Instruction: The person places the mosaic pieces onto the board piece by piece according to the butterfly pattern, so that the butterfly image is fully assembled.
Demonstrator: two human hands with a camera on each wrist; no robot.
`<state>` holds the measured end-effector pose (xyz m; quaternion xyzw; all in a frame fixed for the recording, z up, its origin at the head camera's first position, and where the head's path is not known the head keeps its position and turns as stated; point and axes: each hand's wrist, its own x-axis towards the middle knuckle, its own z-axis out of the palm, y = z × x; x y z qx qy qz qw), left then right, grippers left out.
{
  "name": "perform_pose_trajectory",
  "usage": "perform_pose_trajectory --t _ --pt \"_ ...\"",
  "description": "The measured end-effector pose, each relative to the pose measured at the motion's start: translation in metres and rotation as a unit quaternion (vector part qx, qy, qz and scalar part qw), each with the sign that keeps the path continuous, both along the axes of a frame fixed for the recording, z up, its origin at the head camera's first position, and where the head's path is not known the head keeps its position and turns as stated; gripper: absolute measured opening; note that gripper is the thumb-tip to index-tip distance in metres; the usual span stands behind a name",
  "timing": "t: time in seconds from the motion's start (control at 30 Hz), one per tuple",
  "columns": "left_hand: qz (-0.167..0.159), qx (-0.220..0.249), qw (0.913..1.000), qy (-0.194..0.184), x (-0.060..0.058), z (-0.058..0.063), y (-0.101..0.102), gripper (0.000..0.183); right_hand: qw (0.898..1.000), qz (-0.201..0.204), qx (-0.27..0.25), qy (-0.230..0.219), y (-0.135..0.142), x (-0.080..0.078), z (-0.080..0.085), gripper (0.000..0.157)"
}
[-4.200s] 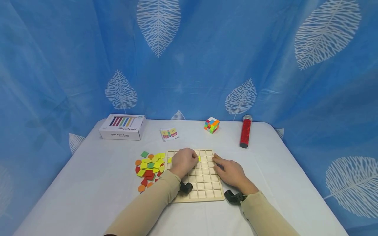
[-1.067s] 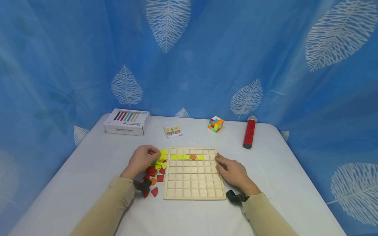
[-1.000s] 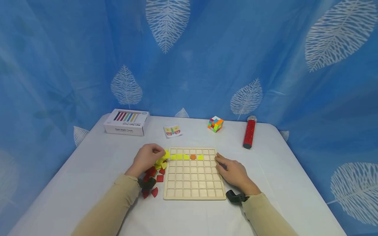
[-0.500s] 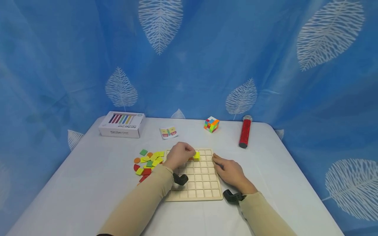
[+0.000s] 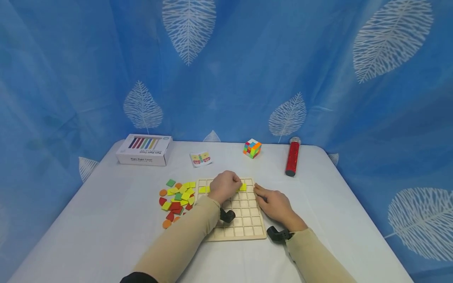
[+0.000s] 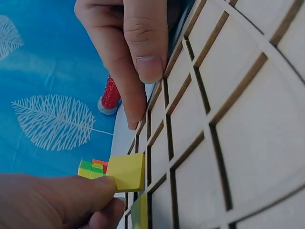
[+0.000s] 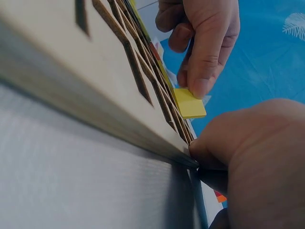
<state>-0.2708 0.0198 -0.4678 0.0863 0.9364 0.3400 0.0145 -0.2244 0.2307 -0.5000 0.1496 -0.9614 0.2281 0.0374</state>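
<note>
My left hand (image 5: 223, 186) pinches a yellow square tile (image 6: 126, 172) between thumb and fingers, close over the far part of the wooden grid board (image 5: 247, 220). In the left wrist view, another yellow piece (image 6: 139, 212) sits in the grid just below it. Two yellow pieces (image 5: 205, 189) show in the second row left of the hand, which hides the middle of that row. My right hand (image 5: 278, 206) rests at the board's right edge, index finger extended and thumb tip right at the rim.
Loose yellow, red, green and orange pieces (image 5: 177, 202) lie in a pile left of the board. Behind stand a white box (image 5: 143, 150), a butterfly picture card (image 5: 201, 159), a puzzle cube (image 5: 252, 148) and a red glittery tube (image 5: 292, 157).
My left hand went from the pile to the board with a yellow square tile, and in the last half second moved slightly right along the row. The right hand stays at the edge.
</note>
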Motion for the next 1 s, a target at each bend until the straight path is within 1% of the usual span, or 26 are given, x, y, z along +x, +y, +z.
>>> perform_pose_trajectory --t 0.07,0.2,0.27,0.37,0.47,0.6,0.67,0.73,0.8,0.9,1.0 --pt "-0.003 -0.011 0.9999 -0.005 0.0 0.001 0.001 0.016 1.0 -0.002 0.001 -0.003 0.0 0.0 0.0 0.042" --pt "-0.003 -0.05 0.9987 -0.008 -0.001 0.002 0.004 0.017 1.0 -0.004 0.004 -0.005 0.0 -0.001 -0.001 0.042" --pt "-0.005 -0.071 0.9975 -0.005 -0.002 0.001 0.005 0.015 1.0 -0.005 0.003 -0.005 0.001 -0.001 -0.001 0.042" --pt "-0.006 -0.086 0.9962 0.005 -0.002 0.0 0.006 0.01 1.0 -0.006 0.003 -0.006 0.0 -0.002 -0.001 0.043" --pt "-0.006 -0.082 0.9965 0.016 -0.001 -0.001 0.005 0.007 1.0 -0.004 0.001 -0.005 0.0 -0.002 -0.001 0.043" --pt "0.003 -0.046 0.9984 0.032 0.005 0.0 -0.004 0.006 1.0 -0.002 -0.001 -0.005 0.002 0.0 -0.001 0.043" --pt "0.017 -0.024 0.999 0.034 0.01 0.003 -0.016 0.006 1.0 -0.002 -0.001 -0.002 0.002 0.001 -0.001 0.044" --pt "0.034 -0.009 0.999 0.026 0.015 0.007 -0.034 0.006 1.0 -0.005 -0.002 0.0 0.002 0.001 -0.001 0.043" --pt "0.057 0.0 0.9982 0.021 0.02 0.012 -0.059 0.007 1.0 -0.005 -0.006 0.002 0.001 0.0 -0.001 0.043" --pt "0.1 0.005 0.9949 0.007 0.027 0.015 -0.107 0.014 1.0 -0.003 -0.008 0.0 0.0 -0.001 -0.001 0.043" --pt "0.142 0.008 0.9898 -0.016 0.035 0.013 -0.15 0.022 1.0 -0.003 -0.002 -0.007 0.002 -0.001 0.0 0.044"
